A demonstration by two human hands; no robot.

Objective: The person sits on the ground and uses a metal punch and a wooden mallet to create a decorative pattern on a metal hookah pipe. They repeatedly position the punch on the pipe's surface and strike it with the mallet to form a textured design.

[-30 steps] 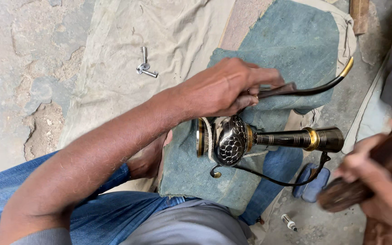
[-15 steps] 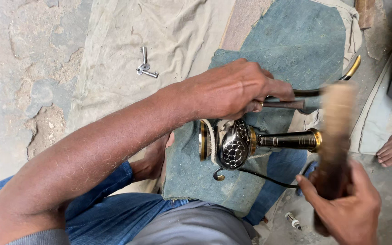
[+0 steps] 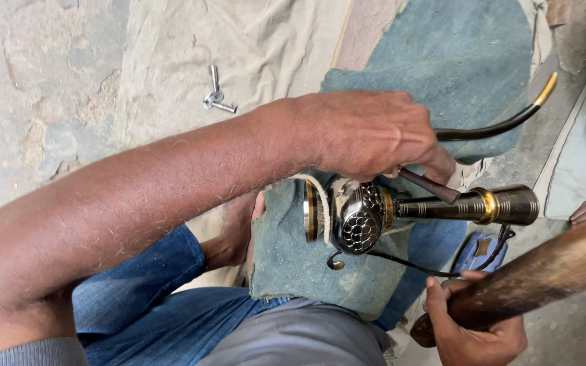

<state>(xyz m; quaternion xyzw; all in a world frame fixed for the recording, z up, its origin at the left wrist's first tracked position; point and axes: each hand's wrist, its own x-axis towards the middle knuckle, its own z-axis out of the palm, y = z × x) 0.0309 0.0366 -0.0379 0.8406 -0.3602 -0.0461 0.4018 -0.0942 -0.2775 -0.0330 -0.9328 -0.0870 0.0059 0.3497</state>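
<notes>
- Presently, two hands work: the left hand (image 3: 367,132) pinches one dark punch (image 3: 430,185) against one ornate metal vessel (image 3: 374,213) lying on a teal cloth (image 3: 286,251) over the lap.
- One right hand (image 3: 473,325) is clenched around one wooden mallet (image 3: 544,274), beside the vessel's neck.
- One curved black rod (image 3: 503,122) passes behind the left hand.
- Two small metal pins (image 3: 217,95) lie on the beige sheet (image 3: 171,61).

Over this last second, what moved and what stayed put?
The right hand swung its wooden mallet up upright, then down to lie low and slanted at the lower right. The left hand kept pressing the dark punch against the ornate metal piece on the green cloth.
</notes>
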